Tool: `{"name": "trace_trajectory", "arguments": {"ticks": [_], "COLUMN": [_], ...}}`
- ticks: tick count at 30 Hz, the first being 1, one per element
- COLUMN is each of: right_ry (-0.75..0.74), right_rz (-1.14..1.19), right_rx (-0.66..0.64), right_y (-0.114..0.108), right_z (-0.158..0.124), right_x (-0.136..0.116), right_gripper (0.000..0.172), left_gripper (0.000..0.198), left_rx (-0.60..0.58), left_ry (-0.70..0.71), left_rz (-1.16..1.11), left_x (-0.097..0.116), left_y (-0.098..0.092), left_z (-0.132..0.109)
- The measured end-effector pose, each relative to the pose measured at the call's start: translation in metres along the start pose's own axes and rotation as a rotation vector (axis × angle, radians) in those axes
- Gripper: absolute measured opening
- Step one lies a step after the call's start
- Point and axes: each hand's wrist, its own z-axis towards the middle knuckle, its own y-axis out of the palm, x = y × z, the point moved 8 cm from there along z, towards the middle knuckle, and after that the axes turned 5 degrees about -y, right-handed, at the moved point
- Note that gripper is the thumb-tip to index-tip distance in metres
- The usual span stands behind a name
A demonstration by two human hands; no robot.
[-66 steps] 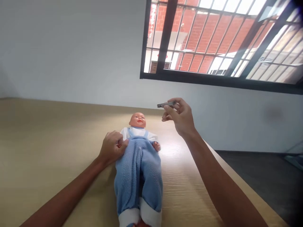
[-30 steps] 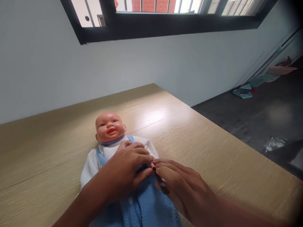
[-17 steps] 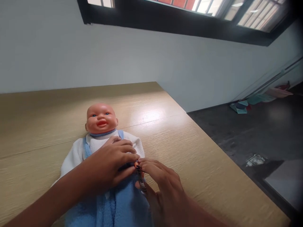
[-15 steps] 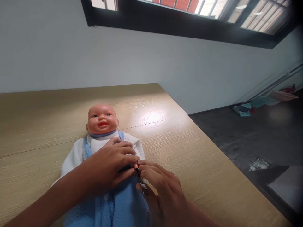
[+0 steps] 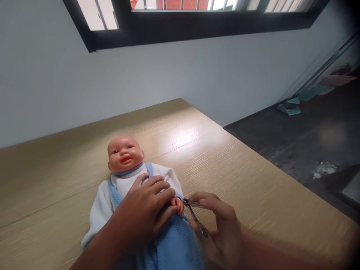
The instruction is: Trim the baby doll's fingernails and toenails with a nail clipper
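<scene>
A baby doll (image 5: 125, 153) in a white top and blue fleecy overalls lies face up on the wooden table (image 5: 230, 172). My left hand (image 5: 152, 204) rests across its chest, with thumb and fingers closed around the doll's small hand (image 5: 178, 206), which pokes out of the sleeve. From the right, my right hand (image 5: 225, 225) grips a metal nail clipper (image 5: 197, 217) between thumb and fingers. Its lever stands away from the body, and its jaw end is at the doll's fingers; whether it touches them I cannot tell.
A pale wall and a dark-framed window (image 5: 168, 28) rise behind the table. Its right edge drops to a dark floor (image 5: 270, 138). A light blue dustpan (image 5: 289, 107) and a crumpled shiny piece (image 5: 324, 169) lie there.
My right hand has drawn slightly right, and the clipper now shows side-on with its lever apart. The doll's hand has come into sight. The camera view has tilted.
</scene>
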Motion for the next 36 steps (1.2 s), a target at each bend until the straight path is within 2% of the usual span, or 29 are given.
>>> {"name": "trace_trajectory", "arguments": {"ticks": [3, 6, 8, 10, 14, 18, 24, 31, 36], "right_ry": [-0.087, -0.189, -0.217, -0.229, -0.303, -0.307, -0.433, -0.401, -0.326], "right_rz": [-0.108, -0.213, -0.276, -0.312, -0.362, -0.434, -0.451, -0.413, -0.345], "right_rx": [-0.054, -0.084, -0.080, -0.098, -0.152, -0.100, -0.183, -0.217, -0.241], "right_y": [0.006, 0.011, 0.011, 0.013, 0.021, 0.021, 0.024, 0.023, 0.019], "right_z": [0.005, 0.008, 0.008, 0.005, -0.004, -0.007, -0.004, 0.004, 0.013], "right_x": [-0.008, -0.019, -0.024, -0.026, -0.031, -0.036, -0.042, -0.037, -0.032], "right_gripper": [0.038, 0.020, 0.010, 0.008, 0.007, 0.011, 0.007, 0.010, 0.028], "left_gripper": [0.015, 0.016, 0.016, 0.016, 0.017, 0.017, 0.019, 0.022, 0.022], "left_rx": [-0.017, -0.028, -0.032, -0.029, 0.003, 0.024, 0.074, 0.059, 0.055], "left_ry": [-0.001, 0.012, 0.012, 0.013, 0.041, 0.054, 0.055, 0.047, 0.056], "left_rz": [-0.025, -0.037, -0.037, -0.034, -0.056, -0.049, -0.024, -0.029, -0.036], "left_x": [0.000, 0.001, 0.000, -0.002, -0.005, -0.005, -0.004, -0.005, -0.004], "left_y": [0.001, 0.001, 0.001, 0.002, 0.002, 0.001, -0.003, -0.003, -0.003], "left_z": [0.001, 0.002, 0.002, 0.002, 0.000, -0.001, -0.002, -0.001, -0.001]}}
